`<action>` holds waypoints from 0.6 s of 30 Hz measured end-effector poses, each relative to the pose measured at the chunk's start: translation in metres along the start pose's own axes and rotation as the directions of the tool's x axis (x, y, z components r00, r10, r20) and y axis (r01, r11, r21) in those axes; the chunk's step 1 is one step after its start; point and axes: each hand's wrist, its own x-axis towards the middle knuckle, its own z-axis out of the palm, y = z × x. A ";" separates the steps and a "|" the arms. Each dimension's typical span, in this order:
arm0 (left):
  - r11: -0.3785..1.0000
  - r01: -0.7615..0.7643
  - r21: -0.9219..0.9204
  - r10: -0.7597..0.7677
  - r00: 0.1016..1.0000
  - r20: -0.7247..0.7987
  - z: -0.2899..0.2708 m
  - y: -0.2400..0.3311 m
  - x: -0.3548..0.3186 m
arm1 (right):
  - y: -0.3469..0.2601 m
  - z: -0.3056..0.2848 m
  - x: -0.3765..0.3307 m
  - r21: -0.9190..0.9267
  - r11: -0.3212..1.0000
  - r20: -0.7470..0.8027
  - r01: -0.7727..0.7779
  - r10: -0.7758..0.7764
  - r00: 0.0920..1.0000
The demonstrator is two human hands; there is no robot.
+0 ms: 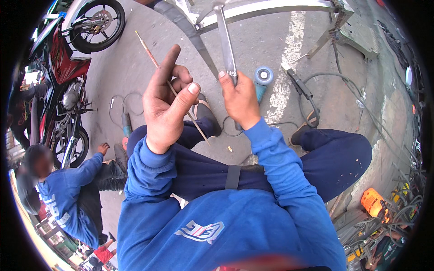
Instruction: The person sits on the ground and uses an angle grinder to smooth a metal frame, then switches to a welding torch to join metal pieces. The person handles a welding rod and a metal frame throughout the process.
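My left hand [165, 106] is raised, index finger stretched up and the other fingers curled. A thin welding rod [148, 49] with a yellowish tip runs slantwise through its grip, the lower end hanging near my knee. Just to the right, my right hand [242, 99] wraps round the lower end of a shiny flat metal bar [225, 43], thumb along its side. That bar reaches up to a metal frame [271, 12]. Beside it a darker strip of metal [192, 36] slants down, its end near my right thumb.
Behind my right hand lies an angle grinder [261, 83] with a blue disc. An electrode holder [298, 82] with its cable rests to the right. Another power tool [126, 124] is at left, near a seated co-worker [72, 194]. A red motorcycle [68, 67] stands far left; tangled cables [398, 217] lie right.
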 end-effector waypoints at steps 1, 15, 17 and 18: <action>1.000 0.009 0.006 -0.009 1.000 -0.002 0.000 0.000 0.001 | 0.000 0.000 0.000 0.078 0.996 0.020 -0.037 0.035 0.999; 0.957 -0.139 0.254 0.185 0.969 -0.163 -0.033 0.012 0.048 | 0.009 0.012 0.004 0.178 0.983 0.023 0.034 -0.039 0.999; 0.791 -0.257 0.556 0.404 0.901 -0.159 -0.056 0.028 0.094 | 0.008 0.013 0.005 0.185 0.981 -0.037 0.058 -0.052 0.998; 0.777 -0.362 0.515 0.493 0.859 -0.139 -0.064 0.031 0.114 | 0.008 0.014 0.003 0.219 0.975 -0.070 0.045 -0.030 0.997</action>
